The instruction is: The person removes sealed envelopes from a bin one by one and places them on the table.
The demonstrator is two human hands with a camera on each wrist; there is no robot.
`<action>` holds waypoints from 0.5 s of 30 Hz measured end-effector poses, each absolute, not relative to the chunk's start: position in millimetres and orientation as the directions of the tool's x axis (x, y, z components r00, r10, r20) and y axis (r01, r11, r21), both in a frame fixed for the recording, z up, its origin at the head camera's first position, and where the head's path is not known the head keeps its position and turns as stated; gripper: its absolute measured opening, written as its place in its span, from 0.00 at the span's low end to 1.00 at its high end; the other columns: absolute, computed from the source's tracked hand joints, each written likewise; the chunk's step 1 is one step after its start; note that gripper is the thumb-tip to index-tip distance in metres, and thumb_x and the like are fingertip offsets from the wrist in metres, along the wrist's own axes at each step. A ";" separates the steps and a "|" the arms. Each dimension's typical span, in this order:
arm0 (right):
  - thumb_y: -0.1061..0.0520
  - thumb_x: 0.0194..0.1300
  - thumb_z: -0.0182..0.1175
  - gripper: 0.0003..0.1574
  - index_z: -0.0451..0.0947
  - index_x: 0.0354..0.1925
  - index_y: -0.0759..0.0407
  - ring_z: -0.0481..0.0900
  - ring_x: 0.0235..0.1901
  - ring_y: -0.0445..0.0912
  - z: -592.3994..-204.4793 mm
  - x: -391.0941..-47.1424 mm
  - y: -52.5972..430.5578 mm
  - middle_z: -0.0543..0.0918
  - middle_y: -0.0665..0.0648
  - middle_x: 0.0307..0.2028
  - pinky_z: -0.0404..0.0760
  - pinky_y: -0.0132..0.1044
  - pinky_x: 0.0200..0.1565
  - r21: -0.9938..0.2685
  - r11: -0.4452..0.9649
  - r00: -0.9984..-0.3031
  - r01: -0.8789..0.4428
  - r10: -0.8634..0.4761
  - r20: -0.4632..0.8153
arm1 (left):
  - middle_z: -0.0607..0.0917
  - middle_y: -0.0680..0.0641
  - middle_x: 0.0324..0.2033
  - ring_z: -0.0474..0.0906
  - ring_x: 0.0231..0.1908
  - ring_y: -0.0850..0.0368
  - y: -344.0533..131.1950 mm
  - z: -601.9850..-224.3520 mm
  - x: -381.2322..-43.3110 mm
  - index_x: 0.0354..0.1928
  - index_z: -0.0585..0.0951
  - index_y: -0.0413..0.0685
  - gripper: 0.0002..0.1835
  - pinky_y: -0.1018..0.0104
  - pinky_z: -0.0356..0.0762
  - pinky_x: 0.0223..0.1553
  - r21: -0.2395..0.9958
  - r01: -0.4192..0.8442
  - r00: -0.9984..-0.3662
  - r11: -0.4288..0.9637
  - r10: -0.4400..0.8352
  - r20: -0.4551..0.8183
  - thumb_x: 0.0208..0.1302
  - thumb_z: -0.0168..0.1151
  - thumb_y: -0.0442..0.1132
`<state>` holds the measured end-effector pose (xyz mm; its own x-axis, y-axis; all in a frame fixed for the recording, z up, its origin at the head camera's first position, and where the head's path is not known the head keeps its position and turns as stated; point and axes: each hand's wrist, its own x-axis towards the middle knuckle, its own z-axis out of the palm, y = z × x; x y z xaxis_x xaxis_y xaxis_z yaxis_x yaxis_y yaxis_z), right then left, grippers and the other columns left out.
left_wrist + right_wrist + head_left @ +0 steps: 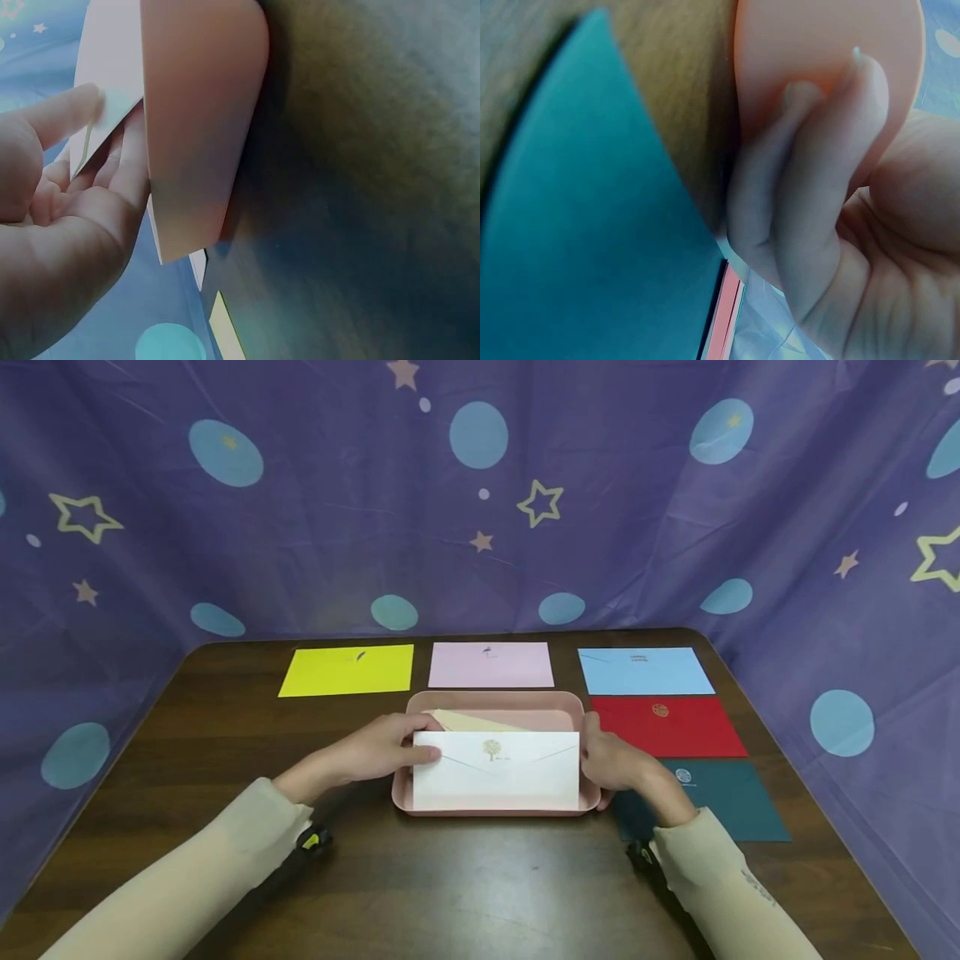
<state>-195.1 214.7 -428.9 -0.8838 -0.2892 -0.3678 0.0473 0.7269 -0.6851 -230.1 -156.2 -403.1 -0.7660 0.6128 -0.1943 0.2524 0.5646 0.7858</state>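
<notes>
My left hand [384, 747] pinches the left edge of a white envelope [495, 785] with a gold tree print, thumb on top and fingers underneath. The envelope lies over a pink tray [495, 700] at the middle of the table. Behind it in the tray, part of a cream envelope [474, 722] shows; the rest is hidden. At the tray's right end, my right hand [617, 760] grips the side. In the right wrist view its curled fingers [810, 180] lie against the tray's outer wall [810, 45].
Behind the tray lie a yellow envelope [345, 672] and a pale pink envelope [491, 668]. To the right, light blue [645, 675], red [675, 731] and dark green [727, 810] envelopes form a column, the green one partly under my right arm. A purple patterned curtain [337, 527] surrounds the table.
</notes>
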 end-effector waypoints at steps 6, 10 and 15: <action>0.67 0.76 0.53 0.27 0.50 0.63 0.67 0.84 0.15 0.54 -429.1 -195.4 215.1 0.79 0.64 0.28 0.85 0.44 0.22 -0.704 0.709 -0.884 0.042 -0.302 -0.357 | 0.84 0.49 0.48 0.78 0.48 0.50 -157.1 -405.1 -224.5 0.57 0.83 0.53 0.12 0.57 0.76 0.50 0.792 0.252 -0.784 0.556 0.597 -0.169 0.75 0.67 0.44; 0.67 0.76 0.53 0.23 0.52 0.60 0.67 0.84 0.15 0.54 -429.2 -195.0 215.0 0.79 0.64 0.27 0.85 0.43 0.22 -0.698 0.716 -0.886 0.035 -0.302 -0.353 | 0.85 0.47 0.46 0.79 0.46 0.50 -156.9 -403.0 -222.0 0.59 0.83 0.49 0.15 0.57 0.77 0.49 0.816 0.232 -0.811 0.530 0.568 -0.139 0.76 0.67 0.43; 0.64 0.77 0.56 0.29 0.50 0.64 0.67 0.84 0.17 0.54 -429.3 -194.0 215.1 0.78 0.63 0.30 0.85 0.42 0.23 -0.690 0.722 -0.885 0.048 -0.290 -0.365 | 0.85 0.45 0.50 0.79 0.48 0.48 -158.2 -400.2 -220.9 0.62 0.81 0.47 0.17 0.57 0.78 0.50 0.825 0.188 -0.848 0.533 0.511 -0.137 0.76 0.66 0.43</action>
